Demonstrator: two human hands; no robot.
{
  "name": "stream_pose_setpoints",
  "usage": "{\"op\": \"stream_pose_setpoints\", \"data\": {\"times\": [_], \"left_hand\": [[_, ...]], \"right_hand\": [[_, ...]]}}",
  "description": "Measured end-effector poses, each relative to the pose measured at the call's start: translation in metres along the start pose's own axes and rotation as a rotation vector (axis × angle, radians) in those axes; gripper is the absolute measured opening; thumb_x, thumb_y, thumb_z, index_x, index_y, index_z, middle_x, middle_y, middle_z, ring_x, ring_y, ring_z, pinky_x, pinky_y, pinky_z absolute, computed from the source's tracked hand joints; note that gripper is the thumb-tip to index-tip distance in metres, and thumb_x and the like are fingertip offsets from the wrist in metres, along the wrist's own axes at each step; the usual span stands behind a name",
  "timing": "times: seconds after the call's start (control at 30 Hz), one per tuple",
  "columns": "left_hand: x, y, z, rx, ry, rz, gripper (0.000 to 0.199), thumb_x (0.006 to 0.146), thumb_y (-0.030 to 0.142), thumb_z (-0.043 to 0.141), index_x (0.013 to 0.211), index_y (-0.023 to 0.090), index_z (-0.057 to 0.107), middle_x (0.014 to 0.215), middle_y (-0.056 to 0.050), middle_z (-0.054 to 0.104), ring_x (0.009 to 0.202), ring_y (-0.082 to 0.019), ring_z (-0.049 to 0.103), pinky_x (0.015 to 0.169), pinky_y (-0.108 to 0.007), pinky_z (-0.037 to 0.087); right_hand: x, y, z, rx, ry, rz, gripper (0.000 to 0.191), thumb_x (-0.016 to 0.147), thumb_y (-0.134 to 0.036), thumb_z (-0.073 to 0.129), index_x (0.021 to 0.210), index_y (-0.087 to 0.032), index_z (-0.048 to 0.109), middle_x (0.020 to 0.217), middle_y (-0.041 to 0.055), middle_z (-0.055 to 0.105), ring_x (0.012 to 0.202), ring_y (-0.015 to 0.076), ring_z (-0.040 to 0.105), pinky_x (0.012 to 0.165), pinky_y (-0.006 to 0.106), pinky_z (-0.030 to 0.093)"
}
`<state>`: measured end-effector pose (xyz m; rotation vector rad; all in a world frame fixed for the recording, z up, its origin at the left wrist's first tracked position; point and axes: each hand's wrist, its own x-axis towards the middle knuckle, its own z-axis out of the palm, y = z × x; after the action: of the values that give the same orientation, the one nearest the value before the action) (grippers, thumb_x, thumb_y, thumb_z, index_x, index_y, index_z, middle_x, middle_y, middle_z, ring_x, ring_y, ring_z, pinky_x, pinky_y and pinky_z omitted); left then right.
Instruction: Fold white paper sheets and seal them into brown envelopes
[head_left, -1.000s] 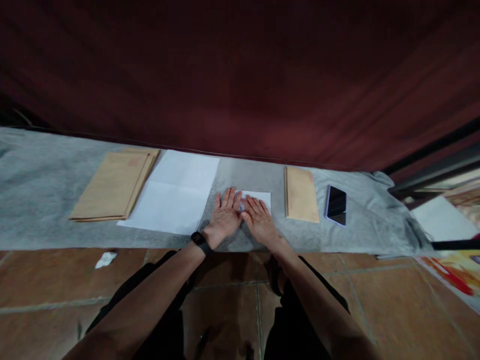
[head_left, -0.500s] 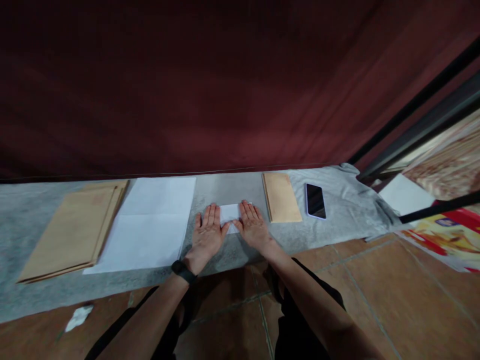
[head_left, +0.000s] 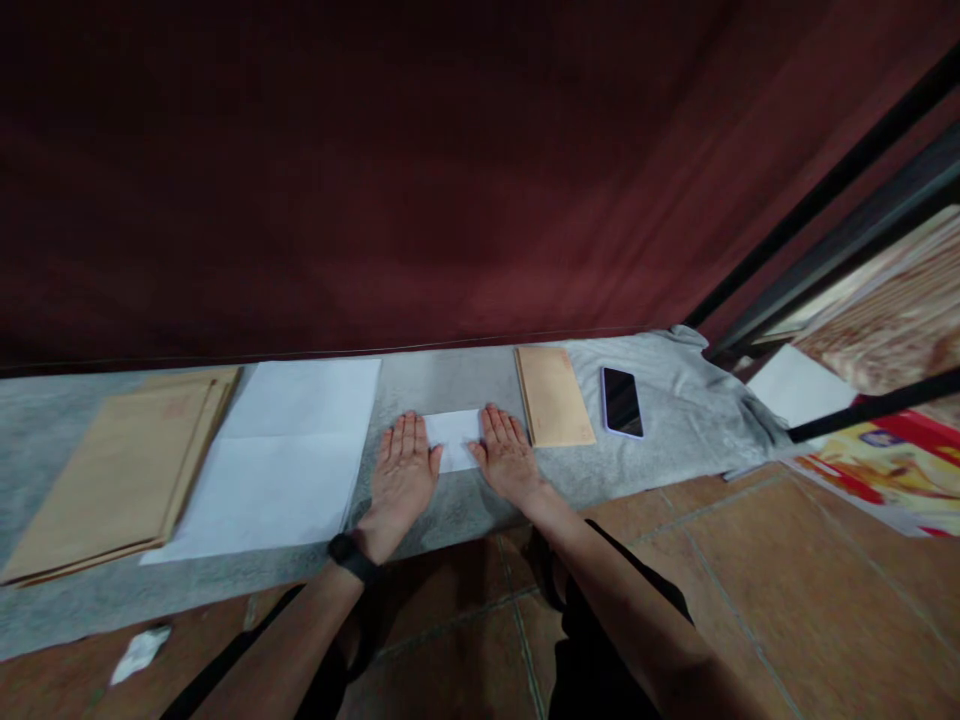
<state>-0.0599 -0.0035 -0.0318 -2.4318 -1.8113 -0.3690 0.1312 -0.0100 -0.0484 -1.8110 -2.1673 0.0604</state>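
Note:
A small folded white paper (head_left: 454,441) lies flat on the grey cloth (head_left: 450,375) in front of me. On its left end rests my left hand (head_left: 406,465), palm down with fingers stretched out. My right hand (head_left: 507,462) presses flat over the paper's right end, its thumb held apart from the fingers. The paper's middle shows between the two hands; its ends are hidden under them. Close to my right fingers lies a stack of small brown envelopes (head_left: 556,397). Larger white sheets with a crease (head_left: 277,455) lie left of my left hand.
Large brown envelopes (head_left: 112,470) are stacked at the far left, beside the white sheets. A phone (head_left: 622,402) lies right of the small envelopes. Behind the cloth hangs a dark red curtain (head_left: 420,200). Black metal bars (head_left: 825,210) and a colourful printed box (head_left: 892,465) stand at right.
My left hand has slid left along the small paper and the hands are wider apart, so more of the paper shows. The whole view has shifted slightly.

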Motion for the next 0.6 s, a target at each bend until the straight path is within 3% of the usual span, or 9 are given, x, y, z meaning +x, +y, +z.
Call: {"op": "stream_pose_setpoints", "data": {"times": [0.17,0.27,0.6], "left_hand": [[-0.011,0.02,-0.002,-0.154,-0.052,0.264,0.06,0.102,0.037,0.03,0.153,0.007,0.033,0.158,-0.019,0.038,0.15,-0.026,0.031,0.122,-0.048,0.031],[-0.02,0.027,-0.002,-0.177,-0.078,0.316,0.062,0.101,0.043,0.036,0.152,0.008,0.035,0.159,-0.019,0.037,0.15,-0.027,0.031,0.122,-0.048,0.03],[-0.032,0.007,-0.012,-0.168,-0.192,0.43,0.064,0.1,0.058,0.038,0.154,0.024,0.035,0.164,-0.008,0.03,0.153,-0.026,0.02,0.125,-0.049,0.02]], "right_hand": [[0.0,0.0,0.0,0.012,-0.008,-0.001,0.064,0.106,-0.047,0.028,0.157,-0.008,0.029,0.161,0.0164,0.032,0.15,0.0279,0.03,0.121,0.047,0.025],[0.0,0.001,-0.001,0.015,-0.01,-0.009,0.062,0.106,-0.045,0.026,0.157,-0.009,0.03,0.161,0.0169,0.031,0.15,0.0274,0.029,0.121,0.047,0.025],[-0.001,0.006,-0.004,0.014,-0.045,0.009,0.058,0.106,-0.038,0.031,0.157,-0.009,0.03,0.162,0.0141,0.031,0.15,0.0268,0.029,0.122,0.048,0.025]]}}
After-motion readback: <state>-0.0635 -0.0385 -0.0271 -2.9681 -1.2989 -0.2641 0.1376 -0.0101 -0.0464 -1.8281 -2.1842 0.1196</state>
